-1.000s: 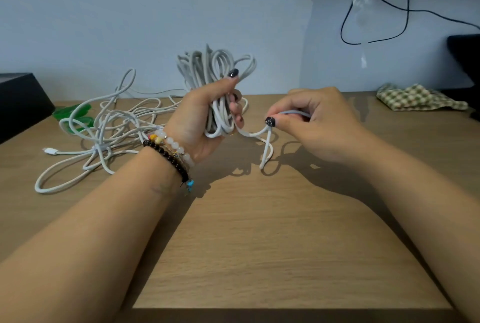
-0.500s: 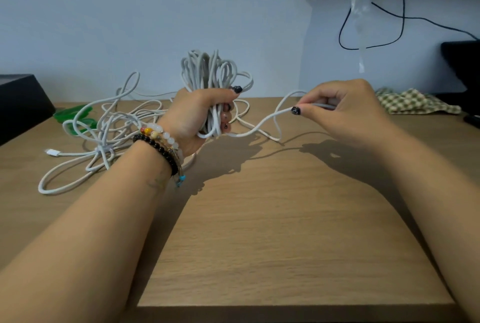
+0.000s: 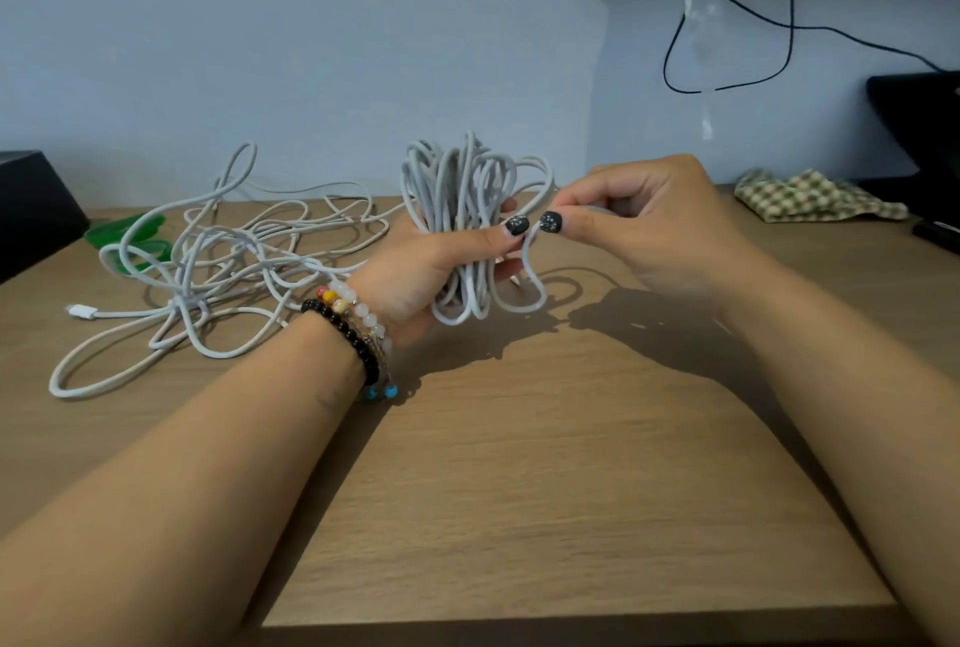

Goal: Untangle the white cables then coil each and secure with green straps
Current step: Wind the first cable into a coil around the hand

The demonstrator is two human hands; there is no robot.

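My left hand (image 3: 431, 267) grips a bundle of coiled white cable (image 3: 467, 189) upright above the wooden table, with loops sticking out above and below the fist. My right hand (image 3: 639, 225) pinches the free strand of that same cable right beside the left thumb, and a loose loop (image 3: 524, 293) hangs below the pinch. A tangle of white cable (image 3: 223, 261) lies on the table to the left, with a white plug (image 3: 82, 311) at its near-left end. Green straps (image 3: 127, 235) lie behind the tangle, partly covered by it.
A black box (image 3: 31, 209) stands at the far left edge. A checked cloth (image 3: 810, 196) lies at the back right beside a dark object (image 3: 924, 126). A black wire (image 3: 727, 48) hangs on the wall. The table's front edge (image 3: 571, 620) is near me.
My right hand drew the free strand out to the right, then brought it back to the bundle, where it now pinches next to the left thumb. The left hand kept holding the coil.
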